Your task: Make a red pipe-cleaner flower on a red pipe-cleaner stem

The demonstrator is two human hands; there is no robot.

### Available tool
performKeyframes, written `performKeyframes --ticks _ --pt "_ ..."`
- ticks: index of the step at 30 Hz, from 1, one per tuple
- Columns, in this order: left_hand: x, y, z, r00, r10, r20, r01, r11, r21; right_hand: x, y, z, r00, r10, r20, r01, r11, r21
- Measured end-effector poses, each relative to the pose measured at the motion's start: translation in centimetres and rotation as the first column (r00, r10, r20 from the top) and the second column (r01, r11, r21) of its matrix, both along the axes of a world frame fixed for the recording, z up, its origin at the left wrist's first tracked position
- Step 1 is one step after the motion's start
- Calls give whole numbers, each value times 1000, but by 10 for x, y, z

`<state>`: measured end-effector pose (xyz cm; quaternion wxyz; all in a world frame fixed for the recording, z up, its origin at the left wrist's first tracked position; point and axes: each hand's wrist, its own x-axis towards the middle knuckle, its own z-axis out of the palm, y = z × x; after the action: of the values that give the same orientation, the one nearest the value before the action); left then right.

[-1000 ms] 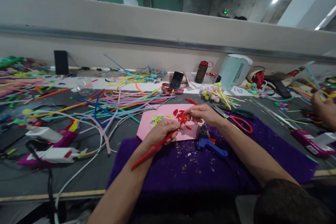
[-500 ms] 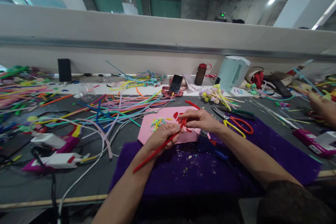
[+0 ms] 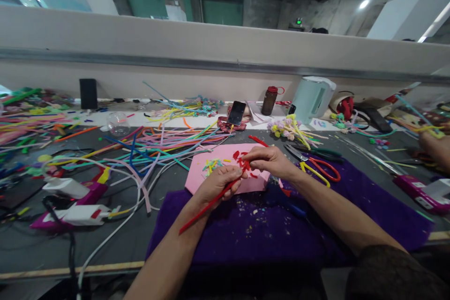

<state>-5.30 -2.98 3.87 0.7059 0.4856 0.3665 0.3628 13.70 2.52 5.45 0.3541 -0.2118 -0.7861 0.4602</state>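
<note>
A red pipe cleaner point(image 3: 200, 213) runs back along my left forearm, with my left hand point(image 3: 223, 180) closed around its far part. Close to its upper end, my right hand point(image 3: 272, 161) pinches a small red piece point(image 3: 246, 165), partly covered by the fingers; whether it is joined to the pipe cleaner I cannot tell. Both hands are over a pink sheet point(image 3: 193, 178). Short red pieces point(image 3: 236, 154) are scattered there beside my right fingertips. A little pile of yellow and teal snippets point(image 3: 212, 165) rests on the sheet, left of my hands.
Scissors point(image 3: 325, 168) with red and yellow handles lie right of my right hand on a purple cloth point(image 3: 246, 239). Loose pipe cleaners point(image 3: 168, 143) and white cables point(image 3: 116, 229) cover the left. A kettle point(image 3: 311, 98) stands behind. At far right is another person's hand point(image 3: 434, 147).
My hands and the red pipe cleaner stay almost in place, the right fingers shifting only slightly. At far right, the other person's hand has moved a little.
</note>
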Motion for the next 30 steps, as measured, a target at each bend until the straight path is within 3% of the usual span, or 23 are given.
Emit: performKeyframes --ticks 11,17,21,30 --pt "0 0 -1 999 -4 -44 5 1000 17 0 -1 0 999 37 0 -37 999 22" --pt "3 0 0 992 28 -122 -19 997 68 4 6 -4 998 -40 -47 32 986 -161" --pt "4 0 1 985 58 -163 -42 994 100 5 12 -9 999 -17 -44 4 963 -271" --pt "6 0 1 973 78 -216 -56 992 109 6 12 -8 1000 28 7 -25 951 -307"
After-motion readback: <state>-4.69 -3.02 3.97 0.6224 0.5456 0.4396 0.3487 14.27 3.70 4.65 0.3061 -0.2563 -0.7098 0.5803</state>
